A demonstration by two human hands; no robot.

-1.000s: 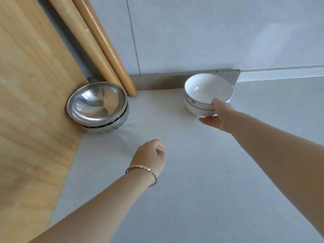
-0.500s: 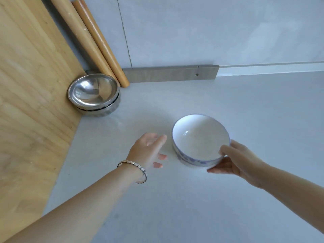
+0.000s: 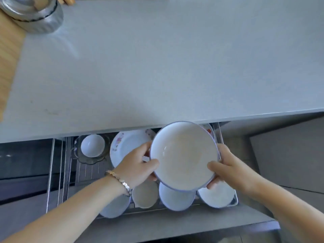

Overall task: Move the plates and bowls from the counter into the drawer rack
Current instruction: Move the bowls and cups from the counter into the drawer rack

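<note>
I hold a white bowl with a blue rim [image 3: 183, 155] in both hands above the open drawer rack [image 3: 57, 172]. My left hand [image 3: 135, 168] grips its left edge and my right hand [image 3: 228, 170] grips its right edge. Below it the wire rack holds a flowered plate [image 3: 128, 144], a small white bowl [image 3: 92, 145] in a dark glass dish, and several white bowls along the front, such as one [image 3: 176, 199] directly under the held bowl. A stack of steel bowls [image 3: 35, 16] stands on the counter at the far left.
The grey counter [image 3: 166, 64] spans the top of the view, its front edge overhanging the drawer. A wooden board [image 3: 8, 55] lies along the left edge. The drawer's grey front panel [image 3: 175, 228] runs below the rack.
The white bowl came off the counter and now hangs over the drawer. My left hand has joined my right hand on it. My view has tilted down to the drawer.
</note>
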